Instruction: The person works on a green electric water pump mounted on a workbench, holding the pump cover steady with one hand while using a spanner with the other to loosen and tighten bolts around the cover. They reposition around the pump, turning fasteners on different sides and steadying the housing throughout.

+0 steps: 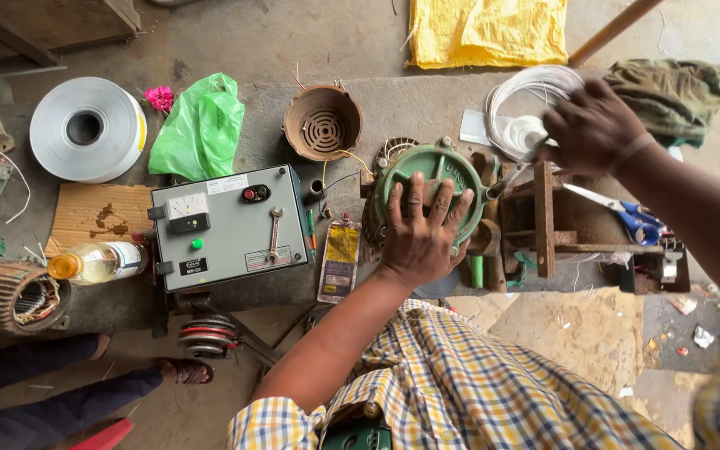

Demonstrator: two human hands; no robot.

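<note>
Green motor cover (427, 171) under flat, spread left hand (421, 237); right hand's (593, 129) grip closes on white wire coil (527, 112) beside scissors (627, 215).

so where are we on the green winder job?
Set up: green round housing sits on the bench beside the wooden frame. In hand: left hand lies flat on the housing, right hand is at the white wire coil. Left untouched: spanner on the grey control box, scissors.
</note>
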